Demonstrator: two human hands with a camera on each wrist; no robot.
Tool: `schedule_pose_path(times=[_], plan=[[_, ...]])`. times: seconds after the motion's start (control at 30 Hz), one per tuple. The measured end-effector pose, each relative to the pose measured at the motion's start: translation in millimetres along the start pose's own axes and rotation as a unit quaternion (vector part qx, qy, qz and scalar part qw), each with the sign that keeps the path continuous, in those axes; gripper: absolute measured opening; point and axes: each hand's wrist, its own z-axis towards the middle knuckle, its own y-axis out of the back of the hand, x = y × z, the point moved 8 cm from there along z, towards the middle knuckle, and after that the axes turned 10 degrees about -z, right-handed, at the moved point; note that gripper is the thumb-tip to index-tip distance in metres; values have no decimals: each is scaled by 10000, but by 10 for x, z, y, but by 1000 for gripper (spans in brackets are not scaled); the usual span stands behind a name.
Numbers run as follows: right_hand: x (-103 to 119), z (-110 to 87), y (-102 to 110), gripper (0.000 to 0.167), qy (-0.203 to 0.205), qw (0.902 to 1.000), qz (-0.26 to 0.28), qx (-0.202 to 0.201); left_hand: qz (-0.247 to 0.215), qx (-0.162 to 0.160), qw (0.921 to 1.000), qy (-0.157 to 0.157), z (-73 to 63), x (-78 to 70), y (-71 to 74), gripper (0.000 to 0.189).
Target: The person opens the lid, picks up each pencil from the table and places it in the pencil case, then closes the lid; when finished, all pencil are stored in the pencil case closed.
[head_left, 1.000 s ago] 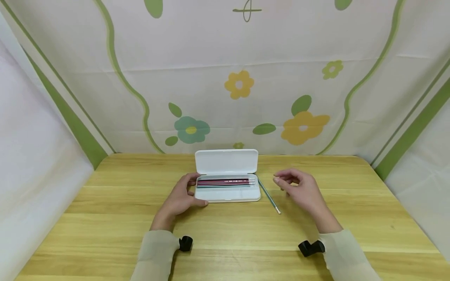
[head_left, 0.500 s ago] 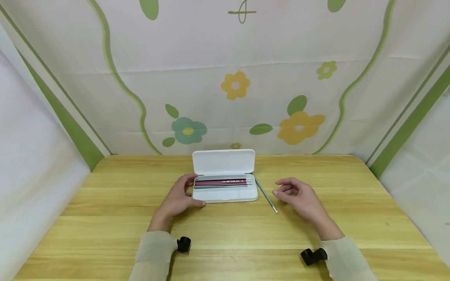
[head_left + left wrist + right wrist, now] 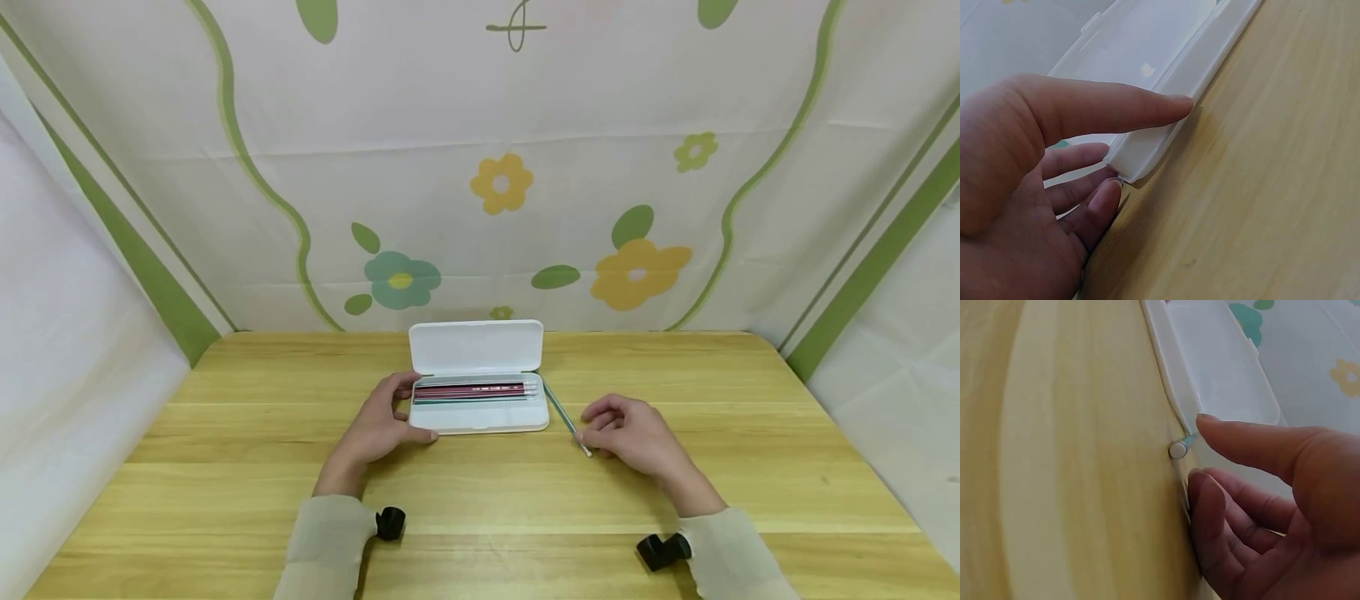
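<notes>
A white pencil case [image 3: 477, 418] stands on the table with its lid [image 3: 476, 347] raised. Several pencils [image 3: 472, 390], dark red and green, lie along its back part. My left hand [image 3: 377, 425] holds the case's left end, its thumb [image 3: 1147, 109] along the front wall and the other fingers curled at the end. A green pencil [image 3: 561, 410] lies slanting on the table beside the case's right end, its white eraser end towards me. Around that end my right hand [image 3: 630, 433] has thumb and fingers apart, with the eraser [image 3: 1178, 450] showing near the gap between them.
The wooden table [image 3: 480, 517] reaches back to a white curtain [image 3: 480, 100] printed with flowers and green lines. Cloth also hangs at the left and right sides. Black wrist cameras [image 3: 390, 523] sit on both sleeves.
My right hand has come down and towards me, from beside the green pencil's middle to its eraser end. The left hand stays at the case; the head view has shifted slightly.
</notes>
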Motion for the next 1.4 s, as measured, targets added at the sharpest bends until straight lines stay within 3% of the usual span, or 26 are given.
schedule_pose_path(times=[0.23,0.9,1.4], plan=[[123,-28,-12,25,249,9938,-1051,-283,-46,-27,10000,41,-4,4,2,97],[128,-46,13,14,7,9877,-1486,-485,-97,-24,9999,78,8,19,6,97],[-122,-31,174,25,-491,9987,-125,-113,-53,-18,9999,144,3,19,9,97]])
